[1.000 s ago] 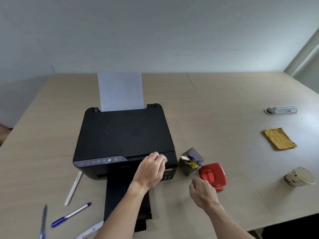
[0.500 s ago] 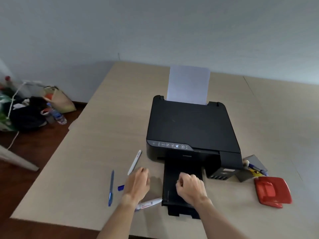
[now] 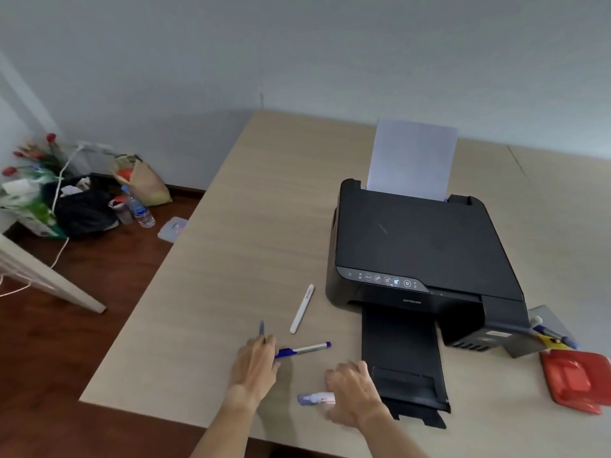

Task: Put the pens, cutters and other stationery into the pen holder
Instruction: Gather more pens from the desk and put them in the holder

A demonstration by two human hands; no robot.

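Your left hand (image 3: 256,366) lies low on the pale wood-grain table (image 3: 251,233), its fingers curled over the near end of a thin blue pen (image 3: 261,328) whose tip pokes out beyond the knuckles; it looks closed on that pen, though the grip itself is hidden under the hand. Just beside the same fingers, and perhaps touching them, the capped end of a blue-and-silver ballpoint pen (image 3: 304,349) rests flat, pointing right. Slightly farther off lies a slim white plastic pen-shaped stick (image 3: 302,308), apart from both hands. Moving right, a short white marker with a blue cap (image 3: 314,398) lies at the near edge, and your right hand (image 3: 353,390) is over its right end; the blur means you cannot tell whether those fingers have closed or are only touching. Beyond that is the black inkjet printer (image 3: 420,246) with its output tray out. Far right, well apart from both hands, the small grey square pen holder (image 3: 545,320) stands against the printer's corner, already holding a white-tipped marker, a blue pen and something yellow, with a red plastic hole punch (image 3: 577,380) just in front. So I judge you partway: some pieces are stowed, four remain on the left.
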